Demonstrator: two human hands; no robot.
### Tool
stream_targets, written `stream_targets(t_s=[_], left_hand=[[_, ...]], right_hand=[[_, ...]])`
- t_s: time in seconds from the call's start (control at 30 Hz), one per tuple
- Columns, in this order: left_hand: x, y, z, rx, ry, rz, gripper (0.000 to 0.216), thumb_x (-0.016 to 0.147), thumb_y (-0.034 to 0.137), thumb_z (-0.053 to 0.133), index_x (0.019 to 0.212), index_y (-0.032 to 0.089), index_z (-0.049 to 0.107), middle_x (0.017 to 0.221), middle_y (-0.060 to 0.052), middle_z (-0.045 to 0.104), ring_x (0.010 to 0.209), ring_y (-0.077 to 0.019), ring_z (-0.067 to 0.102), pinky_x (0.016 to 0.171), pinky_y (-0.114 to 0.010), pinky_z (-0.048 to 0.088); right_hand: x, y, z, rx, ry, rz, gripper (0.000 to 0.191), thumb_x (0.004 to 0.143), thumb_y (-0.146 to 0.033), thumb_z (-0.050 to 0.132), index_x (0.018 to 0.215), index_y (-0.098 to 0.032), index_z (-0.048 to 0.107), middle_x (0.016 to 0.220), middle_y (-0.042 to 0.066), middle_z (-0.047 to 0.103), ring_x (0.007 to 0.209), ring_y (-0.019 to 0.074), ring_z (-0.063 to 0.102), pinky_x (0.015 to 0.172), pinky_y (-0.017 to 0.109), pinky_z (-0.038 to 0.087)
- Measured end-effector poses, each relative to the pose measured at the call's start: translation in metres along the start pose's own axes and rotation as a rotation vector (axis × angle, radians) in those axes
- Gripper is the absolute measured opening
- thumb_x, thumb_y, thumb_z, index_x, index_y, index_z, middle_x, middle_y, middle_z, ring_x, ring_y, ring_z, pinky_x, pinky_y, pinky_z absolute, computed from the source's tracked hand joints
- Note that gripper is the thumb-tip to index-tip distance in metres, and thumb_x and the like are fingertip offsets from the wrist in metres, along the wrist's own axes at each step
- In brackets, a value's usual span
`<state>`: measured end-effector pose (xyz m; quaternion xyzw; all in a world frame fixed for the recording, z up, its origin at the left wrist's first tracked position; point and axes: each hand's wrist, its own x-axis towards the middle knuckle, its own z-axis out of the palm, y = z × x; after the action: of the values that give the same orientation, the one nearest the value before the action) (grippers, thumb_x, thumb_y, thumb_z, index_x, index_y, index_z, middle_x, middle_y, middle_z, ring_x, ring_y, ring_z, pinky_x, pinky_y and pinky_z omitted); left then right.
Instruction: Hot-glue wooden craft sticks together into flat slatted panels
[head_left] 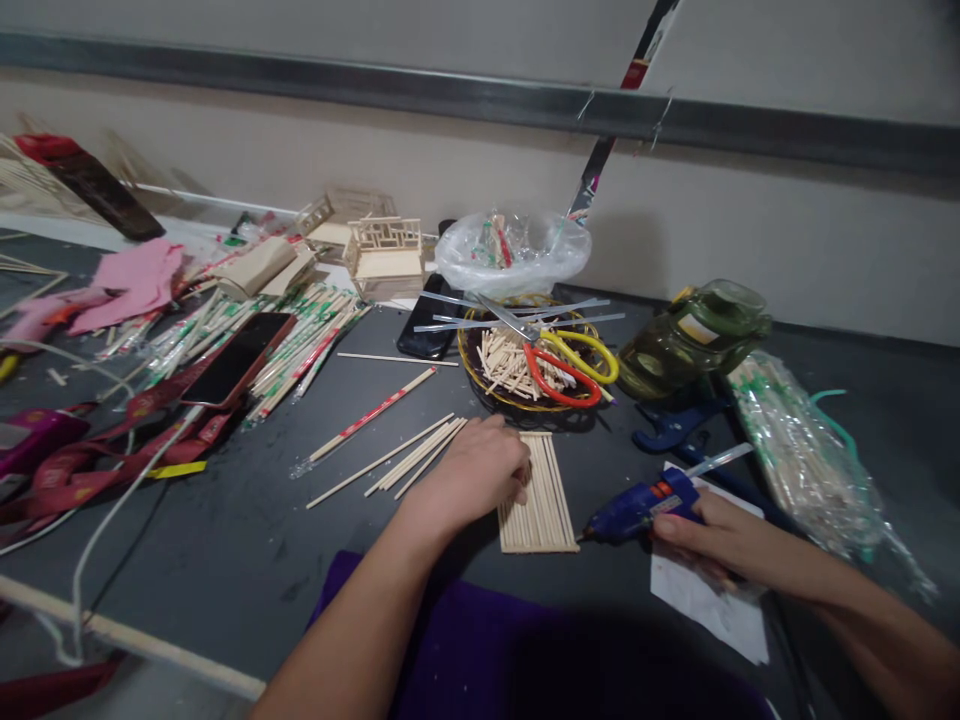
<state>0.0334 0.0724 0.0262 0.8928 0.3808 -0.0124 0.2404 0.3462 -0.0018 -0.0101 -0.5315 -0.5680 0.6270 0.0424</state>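
A flat panel of thin wooden sticks (pixel 551 500) lies on the dark table, its sticks side by side with a crosswise stick along the near edge. My left hand (pixel 486 462), fingers curled, rests over the panel's left and upper part; the fingertips are partly hidden. A blue glue gun (pixel 637 508) is gripped in my right hand (pixel 701 535), its nozzle at the panel's near right corner. A clear glue stick (pixel 720 460) pokes out of its back. Several loose sticks (pixel 416 455) lie left of my left hand, beside a stick in a red-printed wrapper (pixel 375 412).
Scissors (pixel 566 370) lie across a basket (pixel 469 365) of short stick pieces. Behind stand a plastic bowl (pixel 457 255) and a small stick-built bench (pixel 386 265). A green jug (pixel 697 335) and bagged chopsticks (pixel 795 450) are right; phones (pixel 240 360), wrapped chopsticks and cables (pixel 112 520) are left.
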Motion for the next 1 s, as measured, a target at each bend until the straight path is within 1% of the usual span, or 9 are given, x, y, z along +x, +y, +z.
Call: stream_targets(t_s=[0.2, 0.33, 0.5, 0.63, 0.87, 1.0], left_hand=[[0.000, 0.000, 0.000, -0.004, 0.004, -0.004, 0.006, 0.074, 0.026, 0.073, 0.075, 0.021, 0.074, 0.079, -0.004, 0.069, 0.084, -0.0206, 0.054, 0.072, -0.030, 0.036], [0.000, 0.001, 0.000, -0.021, 0.015, -0.008, 0.005, 0.075, 0.026, 0.072, 0.074, 0.021, 0.074, 0.078, -0.004, 0.068, 0.085, -0.0205, 0.054, 0.072, -0.030, 0.036], [0.000, 0.001, 0.000, -0.025, 0.018, -0.009, 0.006, 0.074, 0.026, 0.072, 0.075, 0.021, 0.074, 0.078, -0.004, 0.068, 0.084, -0.0203, 0.054, 0.072, -0.030, 0.036], [0.000, 0.001, 0.000, -0.015, 0.016, -0.008, 0.005, 0.074, 0.025, 0.072, 0.074, 0.021, 0.074, 0.078, -0.005, 0.069, 0.083, -0.0200, 0.053, 0.071, -0.029, 0.037], [-0.001, 0.001, 0.000, -0.014, 0.028, -0.002, 0.004, 0.074, 0.023, 0.071, 0.074, 0.021, 0.074, 0.077, -0.005, 0.068, 0.083, -0.0201, 0.054, 0.072, -0.029, 0.038], [-0.001, 0.002, -0.001, -0.014, 0.022, -0.002, 0.005, 0.075, 0.023, 0.070, 0.073, 0.021, 0.074, 0.077, -0.005, 0.068, 0.083, -0.0202, 0.055, 0.072, -0.029, 0.039]], right_hand=[[-0.002, 0.003, 0.001, -0.018, 0.012, 0.021, 0.054, 0.087, -0.064, 0.045, 0.057, -0.020, 0.043, 0.041, -0.005, 0.041, 0.038, 0.0057, 0.035, 0.040, 0.020, 0.024], [-0.003, 0.008, 0.004, 0.004, 0.031, 0.033, 0.051, 0.085, -0.065, 0.048, 0.061, -0.020, 0.044, 0.043, -0.006, 0.042, 0.038, 0.0060, 0.036, 0.039, 0.019, 0.025], [-0.005, 0.001, 0.006, 0.001, 0.036, 0.038, 0.051, 0.082, -0.068, 0.049, 0.065, -0.020, 0.045, 0.045, -0.006, 0.044, 0.037, 0.0064, 0.038, 0.038, 0.019, 0.027], [-0.007, -0.006, 0.006, -0.025, 0.042, 0.040, 0.051, 0.083, -0.068, 0.048, 0.064, -0.020, 0.044, 0.045, -0.006, 0.044, 0.039, 0.0065, 0.039, 0.039, 0.020, 0.027], [-0.011, -0.004, 0.003, -0.065, 0.048, 0.068, 0.051, 0.082, -0.069, 0.048, 0.068, -0.020, 0.046, 0.045, -0.006, 0.043, 0.038, 0.0071, 0.040, 0.038, 0.020, 0.025], [-0.012, -0.004, 0.005, -0.056, 0.047, 0.064, 0.051, 0.081, -0.070, 0.049, 0.069, -0.020, 0.046, 0.047, -0.007, 0.044, 0.039, 0.0069, 0.040, 0.038, 0.019, 0.027]])
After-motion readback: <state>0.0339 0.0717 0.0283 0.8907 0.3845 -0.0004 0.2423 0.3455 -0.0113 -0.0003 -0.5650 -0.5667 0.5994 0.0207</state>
